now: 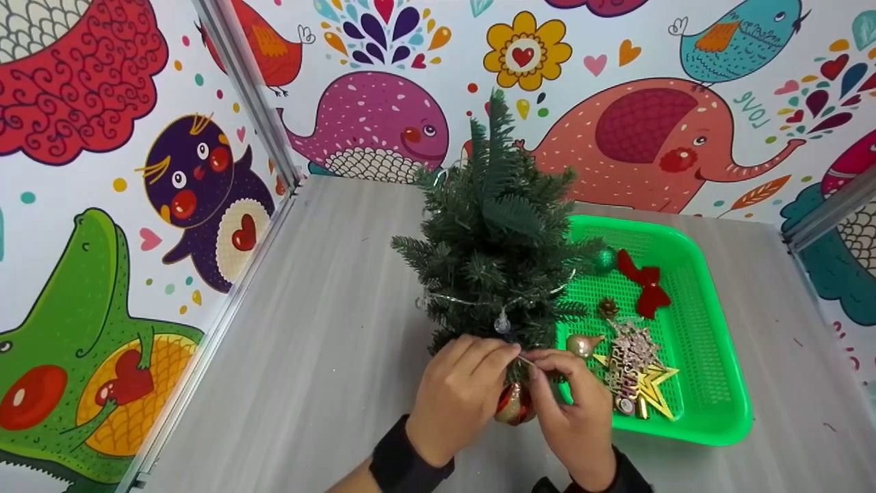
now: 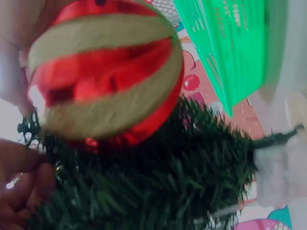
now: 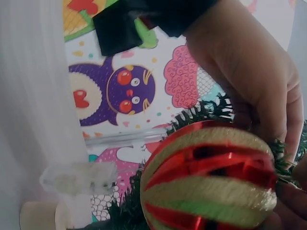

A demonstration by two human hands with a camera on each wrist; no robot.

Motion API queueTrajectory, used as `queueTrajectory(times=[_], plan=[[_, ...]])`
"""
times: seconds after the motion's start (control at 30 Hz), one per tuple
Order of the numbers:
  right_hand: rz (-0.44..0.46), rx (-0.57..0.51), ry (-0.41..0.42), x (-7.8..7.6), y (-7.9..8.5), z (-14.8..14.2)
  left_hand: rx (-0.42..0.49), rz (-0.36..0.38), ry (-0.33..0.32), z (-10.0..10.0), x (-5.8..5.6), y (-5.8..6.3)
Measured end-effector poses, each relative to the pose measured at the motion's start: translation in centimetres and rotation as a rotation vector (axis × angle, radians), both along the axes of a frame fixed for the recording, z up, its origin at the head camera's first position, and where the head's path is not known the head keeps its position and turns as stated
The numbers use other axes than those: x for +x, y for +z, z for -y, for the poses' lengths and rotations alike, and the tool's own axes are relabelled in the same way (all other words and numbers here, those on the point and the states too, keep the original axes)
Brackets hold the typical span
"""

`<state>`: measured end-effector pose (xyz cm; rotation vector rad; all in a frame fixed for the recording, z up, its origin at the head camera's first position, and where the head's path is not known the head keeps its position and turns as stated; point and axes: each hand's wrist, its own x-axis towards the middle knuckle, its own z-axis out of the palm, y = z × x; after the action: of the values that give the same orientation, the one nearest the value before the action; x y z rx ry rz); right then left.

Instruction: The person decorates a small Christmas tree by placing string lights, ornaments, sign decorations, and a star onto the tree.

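Observation:
A small green artificial Christmas tree (image 1: 489, 260) stands upright, with a clear-bulbed light string (image 1: 455, 300) around it. Low on its near side hangs a red and gold striped ball ornament (image 1: 512, 405), which looms large in the left wrist view (image 2: 108, 72) and right wrist view (image 3: 206, 177). Just above the ball, my left hand (image 1: 460, 397) and right hand (image 1: 576, 414) meet fingertip to fingertip at a branch. Both pinch a thin string between them. Where the string joins the ball is hidden by the fingers.
To the tree's right sits a green plastic basket (image 1: 718, 370). Inside are a red bow (image 1: 643, 282), a green ball (image 1: 605, 259), a pine cone (image 1: 608, 307), a gold star (image 1: 658, 390) and a glittery snowflake (image 1: 635, 346). Cartoon-printed panels wall in the grey table (image 1: 308, 329).

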<state>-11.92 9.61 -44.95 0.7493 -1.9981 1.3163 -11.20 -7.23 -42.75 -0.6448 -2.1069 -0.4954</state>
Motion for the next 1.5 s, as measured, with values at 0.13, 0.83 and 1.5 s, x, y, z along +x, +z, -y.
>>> queueTrajectory(times=[0.13, 0.83, 1.5], plan=[[-0.012, 0.066, -0.053, -0.3, 0.1, -0.1, -0.049, -0.035, 0.074, 0.0, -0.2, -0.2], [-0.082, 0.236, -0.136, -0.6, -0.7, -0.8, -0.11, 0.01, 0.056, 0.6, 0.8, -1.1], [0.035, 0.329, -0.135, -7.4, 3.4, -9.8, 0.048, -0.131, -0.067, 1.9, 1.7, -2.4]])
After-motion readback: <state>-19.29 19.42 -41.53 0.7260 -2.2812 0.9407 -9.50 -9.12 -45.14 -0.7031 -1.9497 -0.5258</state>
